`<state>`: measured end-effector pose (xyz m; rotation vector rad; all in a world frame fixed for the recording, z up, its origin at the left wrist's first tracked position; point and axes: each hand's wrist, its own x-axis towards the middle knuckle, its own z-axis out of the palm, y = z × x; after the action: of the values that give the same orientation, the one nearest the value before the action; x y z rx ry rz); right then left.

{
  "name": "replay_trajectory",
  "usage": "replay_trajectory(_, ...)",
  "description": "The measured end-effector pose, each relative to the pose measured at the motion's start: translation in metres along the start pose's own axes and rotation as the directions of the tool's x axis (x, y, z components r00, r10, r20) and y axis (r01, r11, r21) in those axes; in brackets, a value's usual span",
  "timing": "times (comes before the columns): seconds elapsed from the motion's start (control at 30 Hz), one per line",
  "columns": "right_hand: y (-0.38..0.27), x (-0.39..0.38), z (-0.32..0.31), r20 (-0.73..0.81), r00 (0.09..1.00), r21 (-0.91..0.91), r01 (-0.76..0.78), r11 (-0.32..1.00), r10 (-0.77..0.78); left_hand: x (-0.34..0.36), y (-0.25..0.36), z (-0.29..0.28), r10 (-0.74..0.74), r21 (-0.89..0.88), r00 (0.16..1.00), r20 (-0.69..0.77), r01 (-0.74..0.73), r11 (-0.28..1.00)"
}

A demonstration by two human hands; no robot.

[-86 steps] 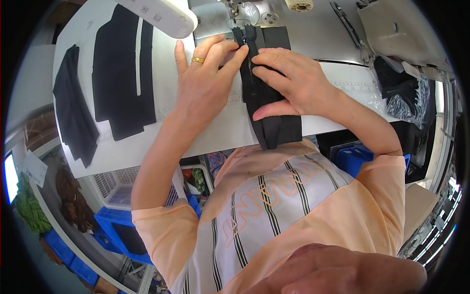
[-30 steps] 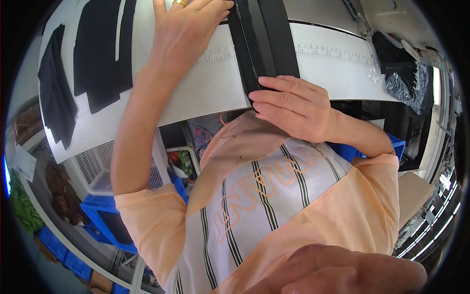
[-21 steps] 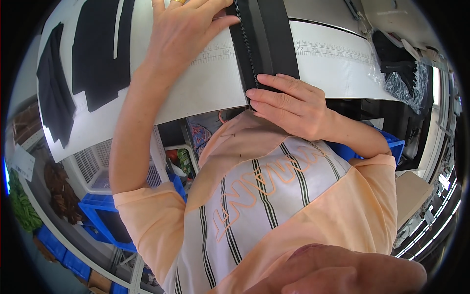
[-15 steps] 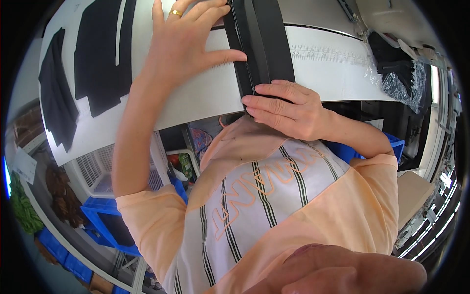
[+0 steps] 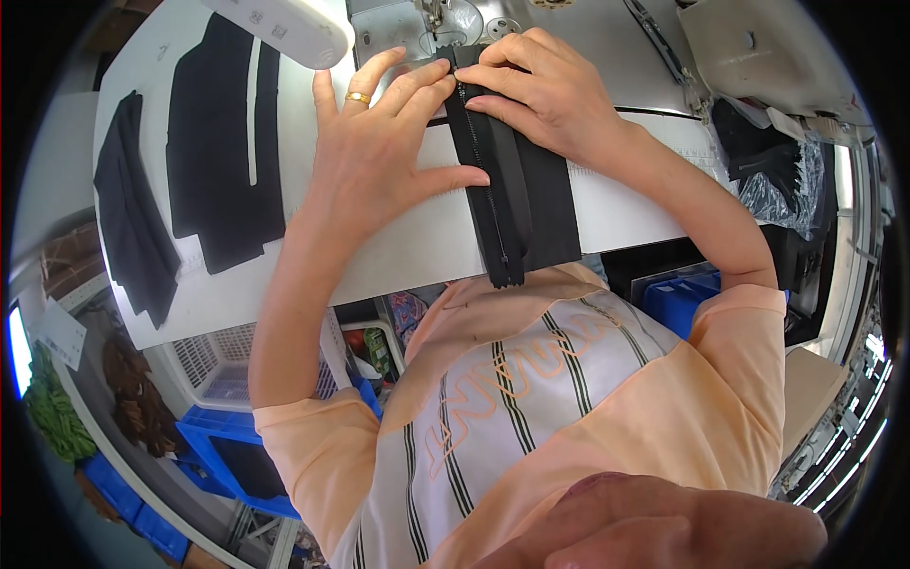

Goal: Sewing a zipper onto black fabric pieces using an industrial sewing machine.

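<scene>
At the far left, a narrow black cloth piece (image 5: 137, 213) lies on a white table (image 5: 417, 242), and beside it a wider black cloth piece (image 5: 216, 152) with a long slit. Both lie flat and to one side, probably so they stay within reach without crowding the work. A white rounded housing (image 5: 284, 28) juts in above them.

Next comes the left hand (image 5: 374, 142), palm down, wearing a gold ring (image 5: 357, 97). Its fingers are spread wide: two fingertips touch the far end of a black zipper (image 5: 492, 204), while the thumb presses lower down the strip—a stance that seems meant to keep it straight.

The zipper runs lengthwise down the middle, from just below the sewing machine's presser foot (image 5: 433, 14) to the table's near edge. It lies along a black fabric panel (image 5: 553, 213), which shows on its right.

The right hand (image 5: 540, 90) leans in over the panel, fingers bent and close together, tips at the zipper's far end—perhaps to line up the layers; whether they pinch or only press, I cannot tell.

Farther right, a clear plastic bag (image 5: 810, 190) rests beside bunched black cloth (image 5: 754, 142).
</scene>
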<state>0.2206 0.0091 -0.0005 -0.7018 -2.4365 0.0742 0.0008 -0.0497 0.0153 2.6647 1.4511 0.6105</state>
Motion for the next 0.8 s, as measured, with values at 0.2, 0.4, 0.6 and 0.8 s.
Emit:
replay_trajectory(0.2,-0.012,-0.003,-0.008,-0.068,0.987,-0.116,0.137,0.984,-0.146,-0.001,-0.001,-0.001,-0.019,0.006,1.0,0.021,0.019,1.0)
replay_trajectory(0.4,-0.029,-0.019,-0.006,0.047,0.999,-0.138,0.018,0.99,-0.011,0.001,0.0,-0.001,-0.022,-0.002,0.999,0.026,0.022,1.0)
replay_trajectory(0.6,-0.031,-0.017,-0.008,0.041,0.999,-0.117,0.004,0.993,0.001,-0.004,-0.002,-0.004,-0.052,-0.024,0.998,0.034,0.052,0.998)
replay_trajectory(0.8,-0.029,-0.02,-0.006,0.043,0.999,-0.133,-0.013,0.991,0.019,-0.061,-0.024,-0.059,-0.359,0.096,0.932,-0.05,0.362,0.927)
